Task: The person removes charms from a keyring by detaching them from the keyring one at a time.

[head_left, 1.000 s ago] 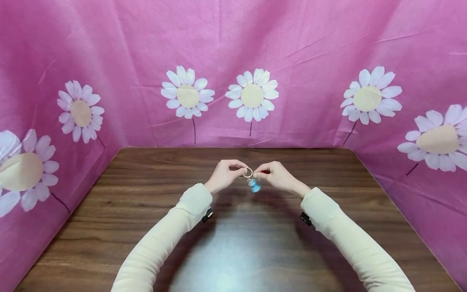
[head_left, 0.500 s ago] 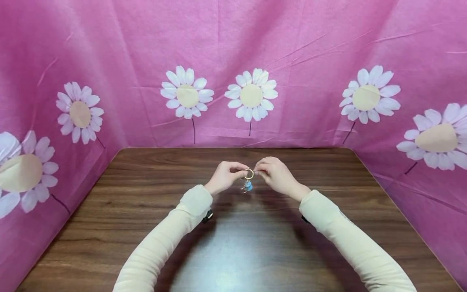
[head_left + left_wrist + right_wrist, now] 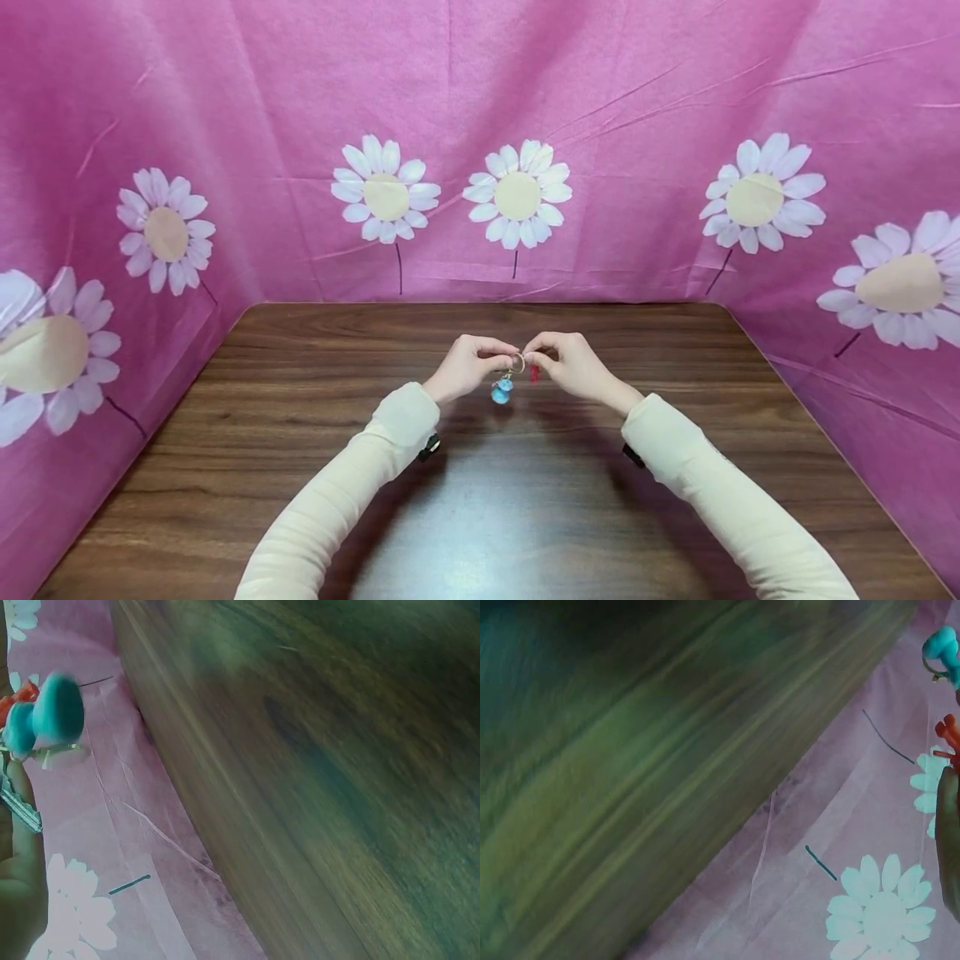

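Over the far middle of the table, my left hand [image 3: 467,367] pinches a thin gold key ring [image 3: 519,362] between thumb and fingers. A shiny blue charm [image 3: 502,390] with two rounded lobes dangles under it. My right hand [image 3: 572,365] meets the ring's other side and pinches a small red charm [image 3: 534,373], which hangs below its fingertips. In the left wrist view, the blue charm [image 3: 58,709] looms close beside a toothed silver strip like a key [image 3: 21,806]. The right wrist view shows the red charm [image 3: 949,733] above the right finger, its exact shape partly cut off.
The brown wood-grain table [image 3: 300,417] spreads beneath both arms. Pink cloth [image 3: 450,83] printed with white daisies stands behind its far edge and along both sides. Black wrist cameras sit under the cream sleeves [image 3: 322,500].
The blue charm has swung left and hangs lower beneath the ring. My left hand has edged right. My right hand lifted briefly, then came down, and the red charm now shows below its fingers.
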Demonstrator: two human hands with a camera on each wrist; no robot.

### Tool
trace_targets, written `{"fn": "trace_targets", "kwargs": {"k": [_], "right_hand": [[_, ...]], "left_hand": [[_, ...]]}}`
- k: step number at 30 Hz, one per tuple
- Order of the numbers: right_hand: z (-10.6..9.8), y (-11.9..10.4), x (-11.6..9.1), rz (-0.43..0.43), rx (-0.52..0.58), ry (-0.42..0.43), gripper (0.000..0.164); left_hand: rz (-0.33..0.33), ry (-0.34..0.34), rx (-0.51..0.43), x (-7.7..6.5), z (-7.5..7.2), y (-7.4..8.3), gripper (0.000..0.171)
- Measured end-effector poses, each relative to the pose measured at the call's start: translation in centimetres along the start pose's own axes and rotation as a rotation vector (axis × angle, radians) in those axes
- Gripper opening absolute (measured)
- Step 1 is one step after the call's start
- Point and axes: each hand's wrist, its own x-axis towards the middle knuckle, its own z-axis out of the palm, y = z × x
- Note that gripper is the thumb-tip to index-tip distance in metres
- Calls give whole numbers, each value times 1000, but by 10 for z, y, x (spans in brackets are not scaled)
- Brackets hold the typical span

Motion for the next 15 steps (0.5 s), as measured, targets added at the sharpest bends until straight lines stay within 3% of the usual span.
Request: {"fn": "trace_targets", "kwargs": {"k": [3,7,12,15], "right_hand": [[0,-3,-2,110,78,-17,5],[-1,-5,-4,200,133,-32,6],[-1,-7,-5,229,200,-53,8],[0,-9,-6,220,219,-68,9]], "left_hand": [[5,-9,-40,-2,3,1,19],[36,-12,-21,-4,5,2,18],[71,-18,8,-4,6,5,16],[68,-18,8,-8,5,16,16]]}}
